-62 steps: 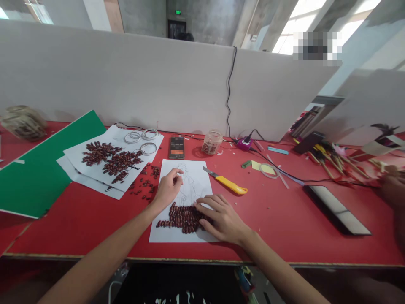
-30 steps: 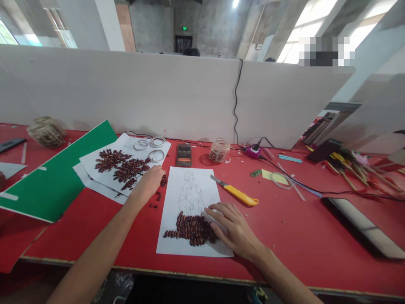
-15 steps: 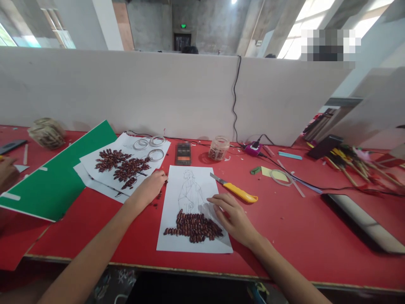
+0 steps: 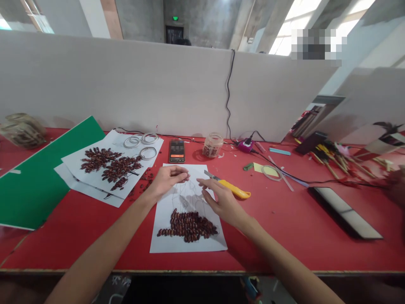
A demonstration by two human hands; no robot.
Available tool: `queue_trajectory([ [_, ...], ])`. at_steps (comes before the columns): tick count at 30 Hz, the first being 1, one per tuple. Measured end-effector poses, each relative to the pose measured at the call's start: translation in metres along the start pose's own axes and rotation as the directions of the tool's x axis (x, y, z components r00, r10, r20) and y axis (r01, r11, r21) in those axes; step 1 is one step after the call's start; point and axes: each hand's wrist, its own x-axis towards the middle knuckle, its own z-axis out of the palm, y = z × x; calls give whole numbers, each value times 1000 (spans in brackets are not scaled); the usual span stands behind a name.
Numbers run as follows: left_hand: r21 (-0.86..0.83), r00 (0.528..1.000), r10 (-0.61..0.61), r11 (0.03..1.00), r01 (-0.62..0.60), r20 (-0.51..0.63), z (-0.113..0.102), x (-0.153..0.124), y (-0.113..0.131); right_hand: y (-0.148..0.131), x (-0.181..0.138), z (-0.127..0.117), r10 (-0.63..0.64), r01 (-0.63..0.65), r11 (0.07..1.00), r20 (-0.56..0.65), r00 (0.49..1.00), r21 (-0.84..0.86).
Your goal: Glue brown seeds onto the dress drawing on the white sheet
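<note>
On the red table lies a white sheet (image 4: 164,211) with a pencil figure drawing, partly shaded and covered by my hands. Rows of dark brown seeds (image 4: 190,226), packed side by side, fill its lower part. My left hand (image 4: 169,179) is above the sheet's upper left, thumb and fingers pinched; anything between them is too small to make out. Facing it, my right hand (image 4: 223,200) hovers at the sheet's right side with fingers apart and nothing visible in them. A yellow utility knife (image 4: 236,188), blade out, lies just beyond it. Loose seeds (image 4: 146,181) are scattered left of the sheet.
Left are papers with seed-covered leaf shapes (image 4: 122,169), tape rolls (image 4: 148,153) and a green board (image 4: 41,185). Behind stand a phone (image 4: 176,151), a seed jar (image 4: 212,145) and a purple power adapter (image 4: 246,145). A dark tablet (image 4: 344,213) lies right. A partition (image 4: 142,88) closes the back.
My left hand has moved right from the loose seeds to over the drawing, fingers pinched. My right hand stays near the sheet's right side, slightly raised. The whole view has shifted a little.
</note>
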Motion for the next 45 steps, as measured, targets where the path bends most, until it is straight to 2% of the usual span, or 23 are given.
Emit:
queue_trajectory([
  [2,-211,997,-73,974,80,41,21,2,-3,1,13,4,9,-7,999,-44,999,31],
  [5,-325,990,-126,935,140,64,37,-2,-9,6,26,14,42,-35,998,-130,991,60],
  [8,-325,988,-130,934,149,77,38,-10,-12,11,31,24,66,-48,994,-192,979,99],
  [17,-277,987,-109,951,137,114,46,-16,-18,10,25,32,96,-46,978,-237,967,206],
  [22,-214,987,-71,972,101,145,49,-20,-16,7,26,30,75,-33,983,-228,971,182],
  [26,-255,981,-105,956,144,160,48,-24,-9,7,25,26,53,-15,990,-262,964,142],
  [29,-262,985,-117,954,148,129,49,-27,-7,7,23,27,56,-18,990,-276,959,137],
  [35,-222,995,-101,970,100,6,50,-25,-14,5,19,34,137,-104,986,-270,953,131],
  [39,-272,993,-122,955,117,2,49,-24,-17,6,19,36,116,-92,990,-245,963,106],
  [45,-368,975,-220,906,208,11,51,-25,-14,8,16,38,97,-88,995,-271,958,45],
])
